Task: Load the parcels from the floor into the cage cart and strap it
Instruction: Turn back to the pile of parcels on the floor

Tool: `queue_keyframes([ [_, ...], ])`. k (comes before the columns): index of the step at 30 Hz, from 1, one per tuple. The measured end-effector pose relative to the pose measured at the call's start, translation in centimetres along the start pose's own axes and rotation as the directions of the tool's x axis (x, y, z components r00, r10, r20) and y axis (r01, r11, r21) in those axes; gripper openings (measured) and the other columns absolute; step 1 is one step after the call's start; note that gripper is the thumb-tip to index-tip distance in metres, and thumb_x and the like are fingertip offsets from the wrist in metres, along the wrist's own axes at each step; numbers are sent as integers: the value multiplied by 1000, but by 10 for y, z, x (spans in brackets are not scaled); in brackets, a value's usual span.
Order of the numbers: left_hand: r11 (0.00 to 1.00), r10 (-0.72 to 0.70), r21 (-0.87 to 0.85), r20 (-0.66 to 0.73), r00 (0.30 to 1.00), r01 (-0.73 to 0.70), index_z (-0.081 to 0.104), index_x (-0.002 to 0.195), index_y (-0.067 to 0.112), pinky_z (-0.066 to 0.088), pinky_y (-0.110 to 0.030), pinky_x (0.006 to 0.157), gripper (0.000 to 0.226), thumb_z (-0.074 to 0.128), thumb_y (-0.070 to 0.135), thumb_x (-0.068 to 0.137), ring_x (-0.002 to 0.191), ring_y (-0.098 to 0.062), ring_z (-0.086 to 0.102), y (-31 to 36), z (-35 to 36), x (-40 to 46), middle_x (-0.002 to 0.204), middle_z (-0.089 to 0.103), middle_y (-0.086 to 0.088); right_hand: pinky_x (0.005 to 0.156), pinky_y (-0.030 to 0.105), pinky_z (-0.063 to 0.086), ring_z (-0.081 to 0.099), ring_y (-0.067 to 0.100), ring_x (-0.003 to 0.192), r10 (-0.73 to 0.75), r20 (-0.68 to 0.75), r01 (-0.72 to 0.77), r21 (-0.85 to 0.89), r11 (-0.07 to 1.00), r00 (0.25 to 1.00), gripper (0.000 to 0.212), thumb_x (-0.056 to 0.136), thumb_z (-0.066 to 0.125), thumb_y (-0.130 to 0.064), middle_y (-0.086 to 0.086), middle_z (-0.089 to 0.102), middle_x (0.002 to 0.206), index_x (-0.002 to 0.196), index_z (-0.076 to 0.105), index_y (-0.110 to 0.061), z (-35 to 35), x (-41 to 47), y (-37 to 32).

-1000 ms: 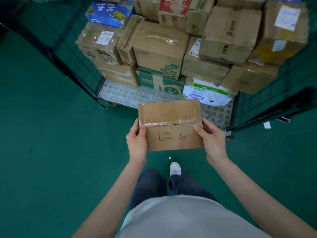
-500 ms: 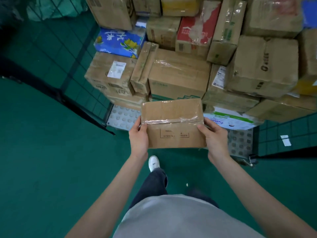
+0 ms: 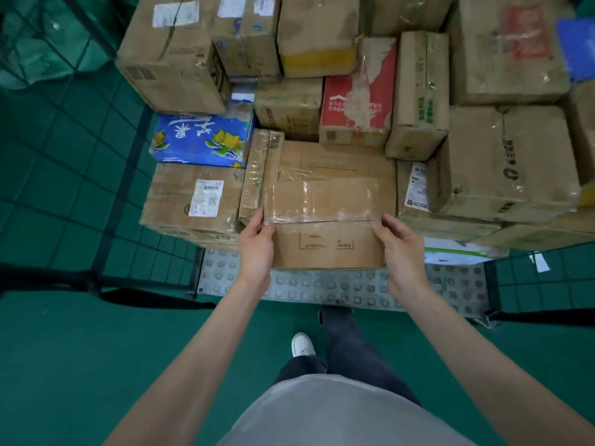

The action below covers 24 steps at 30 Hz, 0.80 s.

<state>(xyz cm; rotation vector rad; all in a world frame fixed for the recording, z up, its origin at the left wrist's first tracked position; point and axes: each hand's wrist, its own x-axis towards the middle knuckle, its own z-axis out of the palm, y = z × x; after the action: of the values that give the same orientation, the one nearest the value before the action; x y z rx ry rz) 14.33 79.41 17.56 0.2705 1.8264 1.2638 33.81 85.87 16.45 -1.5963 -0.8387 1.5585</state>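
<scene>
Left: green mesh side panel (image 3: pixel 96 162) of the cage cart, with a labelled carton (image 3: pixel 193 201) beneath a blue printed box (image 3: pixel 201 141) just inside it. Centre: the left hand (image 3: pixel 257 246) and right hand (image 3: pixel 401 246) grip opposite ends of a taped brown parcel (image 3: pixel 325 225), fingers curled round its edges, above the studded cart floor (image 3: pixel 322 286) and against a larger flat carton (image 3: pixel 335 162). Right: stacked cartons (image 3: pixel 502 169) crowd the cart.
</scene>
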Motion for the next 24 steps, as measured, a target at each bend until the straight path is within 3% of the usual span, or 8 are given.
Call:
queue_keyframes([
  [3,1000,-10,26,7,1000,10,41,148,19,45,-5,70,48,43,8,102,107,-2,54,17,21,33,137,52,11,85,16,49,58,-3,98,5,-11,-4,1,1000,1000,36,96,61,-9,-8,65,112,131,58,-11,10,32,-11],
  [8,997,-46,60,21,999,45,43,147,22,43,-21,95,47,44,10,102,126,-11,49,44,58,77,145,49,6,99,31,48,59,14,112,15,-22,-16,-48,999,1000,23,97,59,-11,0,63,122,119,56,-19,20,85,-33],
  [15,988,-104,116,42,994,99,47,146,23,43,-29,104,47,49,15,100,126,-11,50,60,105,126,143,49,10,60,12,49,59,-2,81,75,-62,-80,-71,994,995,23,100,54,-11,-13,64,98,122,61,-15,21,143,-58],
  [17,985,-122,134,55,991,114,48,145,27,44,-36,106,47,52,18,98,127,-15,52,62,117,139,144,50,6,68,14,53,61,0,86,91,-51,-95,-79,992,995,24,100,54,-11,-11,65,101,122,61,-17,21,155,-62],
  [20,982,-100,164,66,993,88,47,145,25,43,-32,106,46,50,15,99,124,-11,51,70,131,146,139,50,12,93,30,52,61,9,104,118,-52,-121,-70,990,992,22,99,56,-15,-6,65,113,120,61,-20,20,169,-64],
  [22,977,-79,203,64,995,65,43,147,23,39,-33,110,48,46,9,101,125,-10,48,72,135,148,135,50,13,91,27,51,60,6,104,116,-41,-119,-78,990,992,22,99,57,-14,-6,64,116,120,59,-20,21,173,-65],
  [24,971,-88,230,67,994,71,36,151,22,36,-37,114,51,43,7,103,134,-13,44,69,136,152,147,46,8,84,22,52,61,3,103,115,-20,-116,-84,990,993,26,99,56,-12,-7,65,115,124,59,-19,21,177,-65],
])
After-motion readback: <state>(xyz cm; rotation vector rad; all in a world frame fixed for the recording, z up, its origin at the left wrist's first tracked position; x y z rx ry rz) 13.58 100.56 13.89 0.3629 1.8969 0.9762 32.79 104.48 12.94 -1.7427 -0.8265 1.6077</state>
